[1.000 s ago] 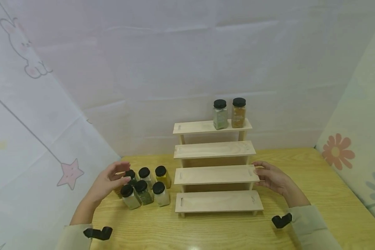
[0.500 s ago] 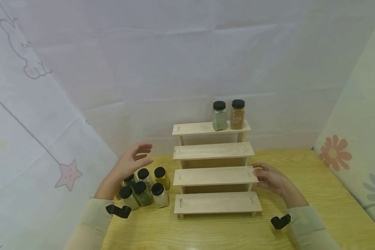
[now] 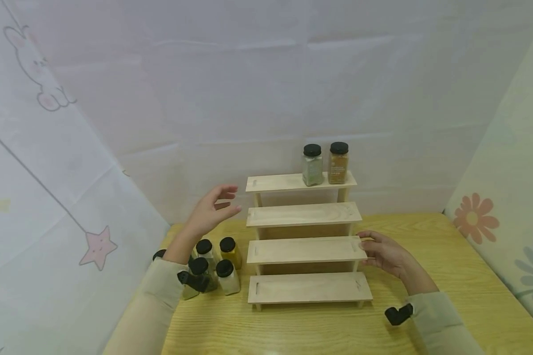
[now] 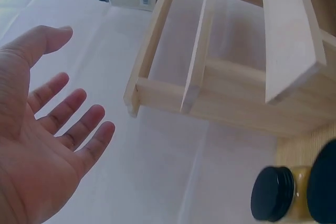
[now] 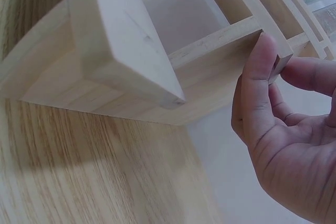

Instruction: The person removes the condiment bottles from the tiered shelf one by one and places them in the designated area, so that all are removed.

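A four-step wooden display rack (image 3: 308,249) stands on the table. My right hand (image 3: 386,255) pinches the right end of its second step from the bottom; the right wrist view shows thumb and finger (image 5: 260,66) at that board's corner. Left of the top step, my left hand (image 3: 209,211) hovers with fingers spread and nothing in them. The left wrist view shows the bare palm (image 4: 39,171). On the top step, toward the right, are two black-lidded spice jars, one pale green (image 3: 312,171) and one orange-brown (image 3: 338,169).
Several more spice jars cluster on the table left of the rack, among them a yellow one (image 3: 232,255) and a whitish one (image 3: 229,283). My left forearm (image 3: 155,296) partly covers this group. White cloth (image 3: 231,98) hangs behind the table (image 3: 266,330).
My left hand has risen from beside the jar cluster and moved right, toward the top step, still empty. My right hand keeps its place on the rack.
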The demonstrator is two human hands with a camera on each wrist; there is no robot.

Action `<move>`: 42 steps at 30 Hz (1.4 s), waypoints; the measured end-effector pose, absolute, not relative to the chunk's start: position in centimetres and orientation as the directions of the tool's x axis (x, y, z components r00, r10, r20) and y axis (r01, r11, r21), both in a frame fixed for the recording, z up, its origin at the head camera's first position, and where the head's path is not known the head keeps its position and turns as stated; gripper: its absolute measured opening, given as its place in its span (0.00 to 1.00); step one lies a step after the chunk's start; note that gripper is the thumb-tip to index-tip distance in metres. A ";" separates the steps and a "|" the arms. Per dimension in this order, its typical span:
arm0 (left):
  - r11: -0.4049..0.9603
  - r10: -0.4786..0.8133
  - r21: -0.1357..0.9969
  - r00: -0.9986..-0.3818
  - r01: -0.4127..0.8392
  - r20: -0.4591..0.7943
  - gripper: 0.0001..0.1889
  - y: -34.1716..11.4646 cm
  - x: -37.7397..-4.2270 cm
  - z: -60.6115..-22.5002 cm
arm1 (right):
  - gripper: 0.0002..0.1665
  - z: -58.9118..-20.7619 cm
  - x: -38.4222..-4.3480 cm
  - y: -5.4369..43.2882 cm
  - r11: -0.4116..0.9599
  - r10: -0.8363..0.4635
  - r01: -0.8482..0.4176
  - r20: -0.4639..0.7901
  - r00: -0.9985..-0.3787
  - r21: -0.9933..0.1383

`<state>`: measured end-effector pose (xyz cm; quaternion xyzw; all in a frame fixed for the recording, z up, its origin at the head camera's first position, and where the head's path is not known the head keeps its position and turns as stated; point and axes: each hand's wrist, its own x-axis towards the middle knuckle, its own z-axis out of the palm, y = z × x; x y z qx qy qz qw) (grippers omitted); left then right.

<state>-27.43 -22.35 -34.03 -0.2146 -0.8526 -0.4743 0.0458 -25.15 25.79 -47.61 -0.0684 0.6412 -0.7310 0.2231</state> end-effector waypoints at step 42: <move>0.297 0.301 0.855 -0.891 0.425 0.338 0.36 -7.2 -32.9 -31.5 | 0.31 -46.8 -25.5 25.4 0.074 -0.343 0.195 -0.209 -0.916 -0.978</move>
